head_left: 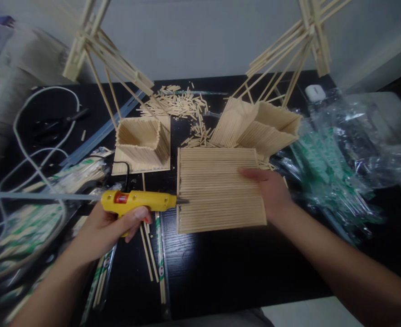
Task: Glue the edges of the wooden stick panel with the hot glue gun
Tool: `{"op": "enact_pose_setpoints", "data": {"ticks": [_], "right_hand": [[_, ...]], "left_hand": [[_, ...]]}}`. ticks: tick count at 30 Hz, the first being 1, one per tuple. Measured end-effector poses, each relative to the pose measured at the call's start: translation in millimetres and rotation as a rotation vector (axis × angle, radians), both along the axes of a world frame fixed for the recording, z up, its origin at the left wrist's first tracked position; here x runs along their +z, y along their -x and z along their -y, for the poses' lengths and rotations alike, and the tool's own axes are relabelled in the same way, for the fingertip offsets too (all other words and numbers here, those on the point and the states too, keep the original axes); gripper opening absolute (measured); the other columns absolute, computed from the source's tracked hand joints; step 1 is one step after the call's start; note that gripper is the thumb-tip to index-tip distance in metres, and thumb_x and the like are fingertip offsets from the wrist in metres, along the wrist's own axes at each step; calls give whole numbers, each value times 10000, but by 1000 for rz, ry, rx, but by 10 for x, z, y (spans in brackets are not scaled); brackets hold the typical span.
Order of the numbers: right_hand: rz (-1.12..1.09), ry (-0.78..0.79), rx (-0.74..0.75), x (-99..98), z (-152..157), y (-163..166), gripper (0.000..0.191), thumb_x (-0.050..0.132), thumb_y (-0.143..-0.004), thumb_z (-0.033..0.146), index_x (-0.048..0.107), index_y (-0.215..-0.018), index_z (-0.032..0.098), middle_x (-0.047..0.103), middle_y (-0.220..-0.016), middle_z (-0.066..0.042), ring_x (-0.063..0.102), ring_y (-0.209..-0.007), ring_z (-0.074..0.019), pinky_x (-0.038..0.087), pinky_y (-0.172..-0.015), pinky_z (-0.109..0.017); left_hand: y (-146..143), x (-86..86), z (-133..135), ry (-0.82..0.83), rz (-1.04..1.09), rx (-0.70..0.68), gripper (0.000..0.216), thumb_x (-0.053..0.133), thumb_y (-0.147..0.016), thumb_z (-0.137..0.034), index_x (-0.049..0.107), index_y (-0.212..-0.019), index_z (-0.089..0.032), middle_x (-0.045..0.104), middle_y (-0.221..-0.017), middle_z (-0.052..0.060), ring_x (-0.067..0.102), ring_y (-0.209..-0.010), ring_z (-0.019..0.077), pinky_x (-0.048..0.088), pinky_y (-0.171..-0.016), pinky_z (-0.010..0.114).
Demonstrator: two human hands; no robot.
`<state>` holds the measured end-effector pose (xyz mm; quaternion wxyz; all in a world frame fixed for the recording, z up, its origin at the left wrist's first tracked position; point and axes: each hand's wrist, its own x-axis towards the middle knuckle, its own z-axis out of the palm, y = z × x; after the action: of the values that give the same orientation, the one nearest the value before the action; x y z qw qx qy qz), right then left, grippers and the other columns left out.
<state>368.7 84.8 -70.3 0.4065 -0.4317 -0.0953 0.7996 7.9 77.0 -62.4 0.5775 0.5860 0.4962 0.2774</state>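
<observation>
My left hand [114, 225] is closed round a yellow glue gun [137, 200] with a long glue stick trailing out its back to the left. The gun's nozzle touches the left edge of a flat panel of glued wooden sticks [217, 188] lying on the black table [221, 272]. My right hand [271, 190] grips the panel's right edge, thumb on top and fingers under it.
An open square stick box [142, 143] stands behind the gun, and a folded stick structure [258, 127] behind the panel. Tall stick frames rise at the back. Loose cut sticks [176, 104], chopstick packets [78, 177], white cables [26, 136] and crumpled plastic wrappers [333, 168] lie around.
</observation>
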Motion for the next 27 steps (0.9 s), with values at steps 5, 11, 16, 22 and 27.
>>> {"op": "enact_pose_setpoints", "data": {"ticks": [5, 11, 16, 22, 27], "right_hand": [[20, 42, -13, 33, -16, 3, 584, 820, -781, 326, 810, -1346, 178, 922, -1132, -133, 825, -1296, -471, 595, -1212, -690], [46, 30, -59, 53, -26, 10, 636, 809, -788, 290, 785, -1415, 187, 918, -1193, -132, 804, -1346, -461, 583, -1232, -685], [36, 14, -71, 42, -36, 11, 622, 819, -776, 306, 799, -1394, 237, 920, -1184, -107, 806, -1334, -470, 594, -1217, -697], [27, -16, -50, 42, -45, -6, 613, 835, -773, 313, 805, -1377, 212, 915, -1199, -131, 804, -1328, -487, 598, -1207, -708], [27, 7, -72, 56, -61, 4, 628, 822, -764, 334, 796, -1380, 217, 916, -1196, -128, 810, -1316, -484, 607, -1193, -714]], "left_hand": [[48, 2, -10, 9, -32, -41, 546, 835, -971, -699, 889, -800, -183, 695, -529, 40, 578, -394, 139, 495, -379, 222], [68, 49, -7, 70, -70, -77, 518, 858, -929, -702, 890, -808, -200, 732, -577, 42, 564, -417, 129, 509, -404, 214], [81, 79, -25, 69, -78, -103, 458, 868, -925, -652, 897, -780, -218, 732, -561, 68, 547, -407, 148, 477, -384, 235], [124, 110, -60, 121, -79, -140, 336, 913, -888, -555, 906, -812, -227, 768, -610, 75, 588, -413, 164, 475, -368, 234], [141, 171, -60, 114, 8, -244, 227, 985, -817, -454, 919, -873, -245, 835, -689, 91, 719, -512, 230, 570, -444, 271]]}}
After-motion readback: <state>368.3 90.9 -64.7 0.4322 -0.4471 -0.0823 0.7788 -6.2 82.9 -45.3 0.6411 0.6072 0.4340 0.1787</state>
